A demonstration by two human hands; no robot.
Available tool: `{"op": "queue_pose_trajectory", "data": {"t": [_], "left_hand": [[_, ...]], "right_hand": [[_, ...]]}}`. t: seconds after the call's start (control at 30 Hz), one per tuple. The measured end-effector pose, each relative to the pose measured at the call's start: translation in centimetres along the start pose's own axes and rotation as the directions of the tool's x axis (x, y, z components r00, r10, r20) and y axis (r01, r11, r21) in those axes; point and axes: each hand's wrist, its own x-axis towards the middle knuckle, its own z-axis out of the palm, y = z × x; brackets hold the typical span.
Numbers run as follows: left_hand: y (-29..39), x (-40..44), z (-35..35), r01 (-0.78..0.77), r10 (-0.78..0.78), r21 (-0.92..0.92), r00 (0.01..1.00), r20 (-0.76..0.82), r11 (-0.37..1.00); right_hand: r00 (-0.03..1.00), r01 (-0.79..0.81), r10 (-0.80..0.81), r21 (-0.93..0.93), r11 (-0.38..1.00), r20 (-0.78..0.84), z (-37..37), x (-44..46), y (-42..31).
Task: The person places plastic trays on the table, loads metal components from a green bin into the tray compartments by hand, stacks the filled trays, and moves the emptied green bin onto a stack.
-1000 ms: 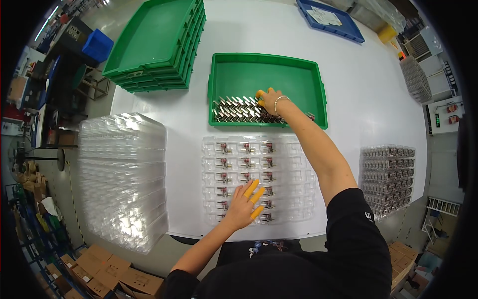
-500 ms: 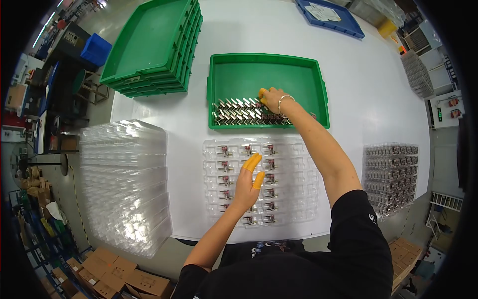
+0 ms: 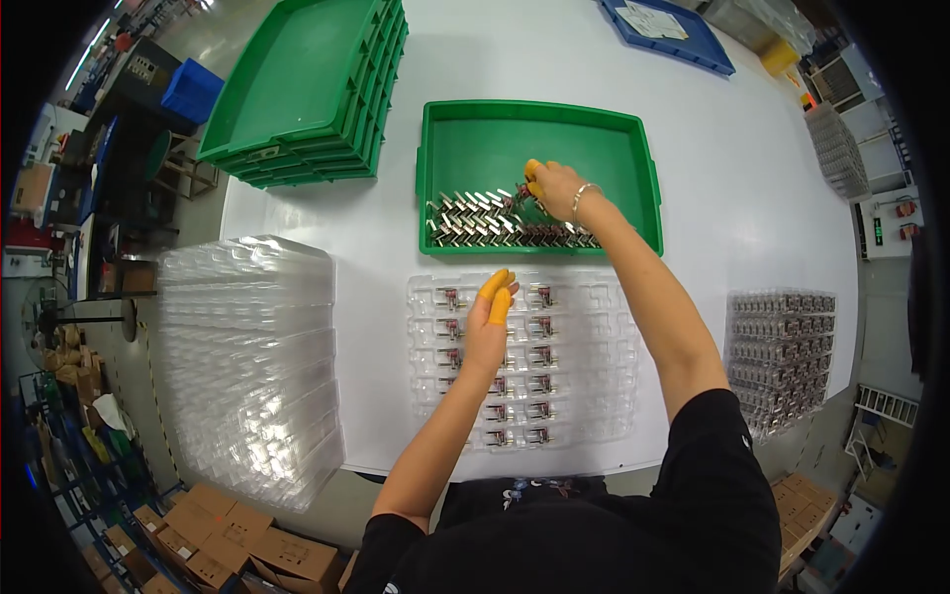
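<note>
My right hand (image 3: 560,188), with yellow finger covers, is over the green bin (image 3: 534,109). Thumb and finger pinch a small metal part with a reddish section (image 3: 522,195), just above rows of similar metal parts (image 3: 475,228) with slanting pins. Over the clear plastic tray (image 3: 594,396) is my left hand (image 3: 488,327), also in yellow finger covers. Its thumb and forefinger are close together; whatever may be between them is hidden. Small parts (image 3: 540,356) sit in several pockets of the tray, in three columns, the middle one partly covered by my left hand.
At the left stands a tall stack of clear trays (image 3: 252,346), behind it stacked green bins (image 3: 287,79). A stack of filled trays (image 3: 782,356) is at the right. A blue tray with a paper (image 3: 663,35) lies at the back. Cardboard boxes (image 3: 218,535) are on the floor.
My right hand has drawn slightly up and right, now with a part visible in its fingers. The left hand has moved a little up, its thumb closing towards the forefinger.
</note>
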Motion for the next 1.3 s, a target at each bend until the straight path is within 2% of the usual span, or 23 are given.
{"op": "queue_pose_trajectory", "data": {"t": [0.03,0.1,0.13,0.17,0.2,0.27,0.3,0.33,0.37,0.43,0.5,0.53,0.6,0.77,0.87,0.93,1.0,1.03,1.1,1.17,1.27,1.3], "left_hand": [[0.1,0.9,0.0,0.042,-0.042,-0.133,0.999,-0.003,0.99],[0.3,2.0,-0.2,0.118,-0.124,-0.39,0.992,0.01,0.913],[0.6,2.1,-0.4,0.118,-0.125,-0.391,0.992,0.008,0.913],[1.4,2.0,-0.7,0.176,-0.202,-0.501,0.979,0.004,0.847],[2.4,1.9,-0.9,0.226,-0.276,-0.602,0.961,0.01,0.766],[3.8,2.0,-1.6,0.298,-0.415,-0.773,0.908,0.049,0.56],[3.7,2.0,-2.3,0.299,-0.416,-0.771,0.908,0.049,0.563],[3.0,1.7,-3.3,0.318,-0.385,-0.798,0.915,0.118,0.512],[2.3,1.3,-4.3,0.341,-0.351,-0.819,0.918,0.185,0.461],[1.0,0.2,-5.7,0.394,-0.266,-0.849,0.912,0.312,0.353],[0.9,-1.1,-5.9,0.396,-0.259,-0.854,0.911,0.32,0.337],[0.9,-1.9,-6.1,0.394,-0.25,-0.862,0.912,0.324,0.32],[0.9,-3.2,-6.5,0.384,-0.232,-0.879,0.916,0.326,0.282],[0.0,-5.3,-7.4,0.396,-0.224,-0.876,0.912,0.343,0.273],[-0.3,-6.8,-7.4,0.391,-0.28,-0.878,0.907,0.316,0.276],[0.0,-6.8,-7.4,0.391,-0.291,-0.868,0.907,0.305,0.307],[0.0,-7.5,-7.5,0.392,-0.288,-0.872,0.906,0.311,0.293],[-0.1,-8.0,-7.5,0.401,-0.287,-0.87,0.902,0.321,0.286],[-0.3,-8.6,-7.5,0.423,-0.284,-0.865,0.894,0.348,0.271],[-0.7,-9.3,-7.5,0.433,-0.302,-0.869,0.884,0.357,0.24],[-1.3,-9.9,-7.1,0.459,-0.361,-0.869,0.854,0.375,0.182],[-1.5,-10.0,-6.8,0.461,-0.361,-0.869,0.853,0.377,0.179]], "right_hand": [[1.0,0.004,-0.004,-0.001,1.0,0.004,-0.2,-0.6,-0.8],[0.981,0.192,-0.19,-0.069,0.979,0.038,-0.2,-3.4,-3.7],[0.962,0.266,-0.254,-0.143,0.953,0.098,-0.8,-5.1,-5.8],[0.937,0.34,-0.31,-0.211,0.917,0.161,-0.9,-6.5,-7.7],[0.937,0.339,-0.309,-0.212,0.917,0.16,-0.1,-7.6,-8.7],[0.897,0.399,-0.375,-0.061,0.915,0.233,1.0,-8.9,-9.8],[0.887,0.411,-0.408,0.033,0.911,0.215,0.9,-8.2,-9.6],[0.877,0.421,-0.439,0.128,0.898,0.196,0.7,-6.9,-9.3],[0.877,0.42,-0.439,0.133,0.898,0.195,0.9,-5.0,-8.7],[0.975,0.204,-0.202,0.005,0.979,-0.091,2.2,-0.4,-7.1],[0.971,0.114,-0.126,-0.068,0.991,-0.205,4.3,2.2,-5.4],[0.972,0.114,-0.125,-0.063,0.991,-0.201,4.3,2.4,-5.8],[0.995,-0.011,0.002,-0.092,0.996,-0.102,4.6,2.9,-6.8],[1.0,0.027,-0.026,-0.098,0.995,0.006,5.7,4.4,-7.0],[0.999,0.034,-0.032,-0.036,0.999,0.042,5.9,4.8,-5.8],[0.988,0.013,0.051,0.402,0.916,-0.147,5.2,4.4,-4.2],[0.958,0.186,-0.041,0.511,0.839,-0.283,2.5,0.5,-3.5],[0.915,0.261,-0.116,0.348,0.9,-0.386,1.4,-2.0,-3.0],[0.9,0.303,-0.248,0.106,0.947,-0.358,0.0,-7.0,-1.2],[0.925,0.239,-0.266,-0.131,0.962,-0.269,1.4,-11.0,2.1],[0.952,0.155,-0.244,-0.396,0.905,-0.185,4.0,-14.6,6.1],[0.953,0.153,-0.242,-0.398,0.905,-0.183,4.4,-14.8,6.4]]}}
